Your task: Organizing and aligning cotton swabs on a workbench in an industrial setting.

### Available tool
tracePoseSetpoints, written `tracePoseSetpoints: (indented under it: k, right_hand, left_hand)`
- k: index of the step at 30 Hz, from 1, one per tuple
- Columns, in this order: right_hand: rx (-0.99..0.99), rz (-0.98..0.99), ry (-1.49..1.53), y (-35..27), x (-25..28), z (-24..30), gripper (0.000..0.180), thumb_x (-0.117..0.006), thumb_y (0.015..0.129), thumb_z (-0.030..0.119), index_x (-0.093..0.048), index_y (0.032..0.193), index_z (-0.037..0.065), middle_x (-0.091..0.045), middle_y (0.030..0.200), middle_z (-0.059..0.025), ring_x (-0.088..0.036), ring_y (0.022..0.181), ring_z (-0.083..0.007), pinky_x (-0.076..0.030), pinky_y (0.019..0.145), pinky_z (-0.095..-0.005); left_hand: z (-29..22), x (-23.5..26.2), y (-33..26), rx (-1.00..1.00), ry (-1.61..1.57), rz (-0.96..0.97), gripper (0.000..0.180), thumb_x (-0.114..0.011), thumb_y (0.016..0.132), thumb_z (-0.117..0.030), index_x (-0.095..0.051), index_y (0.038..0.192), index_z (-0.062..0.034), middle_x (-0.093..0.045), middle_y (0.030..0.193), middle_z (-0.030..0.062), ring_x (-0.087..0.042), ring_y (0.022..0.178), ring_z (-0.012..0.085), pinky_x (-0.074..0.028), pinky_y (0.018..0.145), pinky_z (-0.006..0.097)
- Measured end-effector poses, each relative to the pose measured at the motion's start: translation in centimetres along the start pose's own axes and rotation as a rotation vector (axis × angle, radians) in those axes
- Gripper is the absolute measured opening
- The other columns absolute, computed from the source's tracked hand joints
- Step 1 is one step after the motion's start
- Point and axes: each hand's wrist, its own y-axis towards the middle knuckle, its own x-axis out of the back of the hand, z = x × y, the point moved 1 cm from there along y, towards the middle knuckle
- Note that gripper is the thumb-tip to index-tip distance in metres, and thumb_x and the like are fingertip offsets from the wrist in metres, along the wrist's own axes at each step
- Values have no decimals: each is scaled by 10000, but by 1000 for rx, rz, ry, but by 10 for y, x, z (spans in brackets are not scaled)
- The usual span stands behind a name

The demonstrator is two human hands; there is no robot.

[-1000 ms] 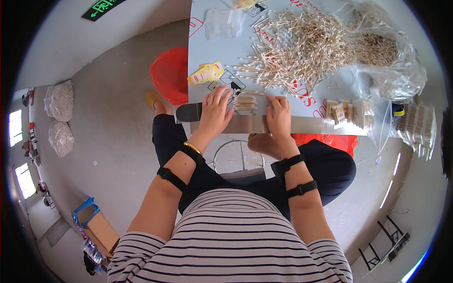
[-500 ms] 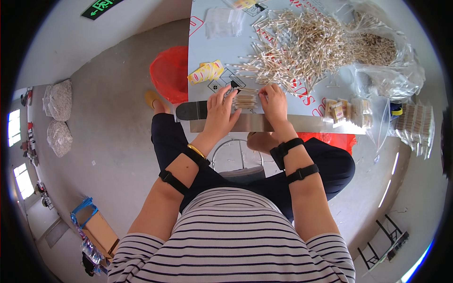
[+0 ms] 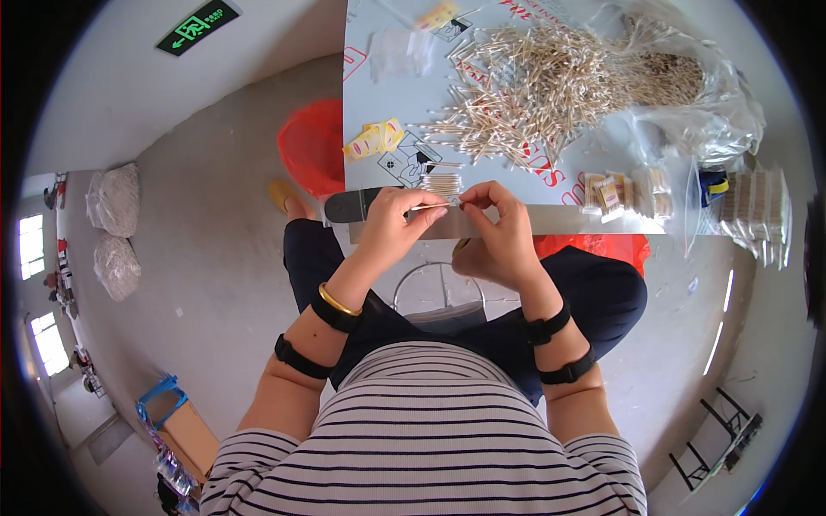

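Observation:
Near the table's front edge, my left hand (image 3: pixel 397 222) pinches a thin cotton swab (image 3: pixel 428 206) that lies crosswise between its fingers. My right hand (image 3: pixel 506 228) is pinched close to the swab's right end; whether it grips that tip or something else is too small to tell. Just beyond my fingertips sits a small row of cotton swabs (image 3: pixel 442 183), laid side by side on the table. Farther back spreads a large loose heap of cotton swabs (image 3: pixel 551 86), spilling from a clear plastic bag (image 3: pixel 718 133) at the right.
Yellow paper cards (image 3: pixel 373 139) lie at the table's left edge, with clear small bags (image 3: pixel 401 53) behind them. Packed swab packets (image 3: pixel 609 194) and a stack of filled packs (image 3: pixel 755 206) stand at the right. A red bag (image 3: pixel 311 146) hangs beside the table's left side.
Both hands have drawn back from the swab row toward the table's front edge and come together. A single cotton swab now shows in my left fingers.

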Motion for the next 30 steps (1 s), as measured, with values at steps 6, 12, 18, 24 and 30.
tracePoseSetpoints:
  k: [6, 12, 18, 24, 30]
  right_hand:
    - [48, 2, 60, -16, 0, 24, 185, -708, 905, -3, -710, 1091, -3, -730, 980, -60, -655, 914, -140, -524, 879, -290]
    - [49, 36, 129, -29, 2, 36, 169, -701, 955, 12, -701, 1124, -7, -721, 1009, -38, -633, 952, -108, -512, 893, -271]
    - [114, 24, 159, -35, 4, 46, 134, -721, 953, 25, -712, 1083, -5, -734, 979, -58, -668, 911, -136, -533, 854, -285]
    - [141, 8, 111, -39, 6, 56, 135, -747, 924, 16, -723, 1056, 0, -733, 965, -79, -694, 873, -169, -555, 795, -304]
    - [183, 19, 34, -31, 6, 40, 119, -750, 909, 18, -729, 1025, 2, -713, 934, -90, -681, 863, -194, -542, 758, -312]
  left_hand:
    - [-21, -1, -16, 272, -439, 53, 213, -694, 1023, -190, -730, 1024, 20, -746, 836, 64, -695, 781, 94, -527, 676, 259]
    - [-27, 4, -25, 282, -624, 130, 281, -634, 1070, -257, -720, 1043, 9, -728, 871, 25, -666, 800, 73, -510, 731, 239]
    - [-39, 6, -27, 239, -658, 142, 314, -601, 1087, -274, -727, 1032, 8, -735, 887, 27, -665, 830, 82, -507, 761, 251]
    - [-34, 6, -29, 225, -639, 181, 359, -588, 1092, -293, -736, 995, 19, -740, 889, 38, -653, 833, 87, -508, 769, 263]
    - [-26, 4, -27, 251, -614, 201, 466, -583, 1087, -389, -743, 942, 24, -728, 862, 37, -613, 804, 80, -509, 759, 278]
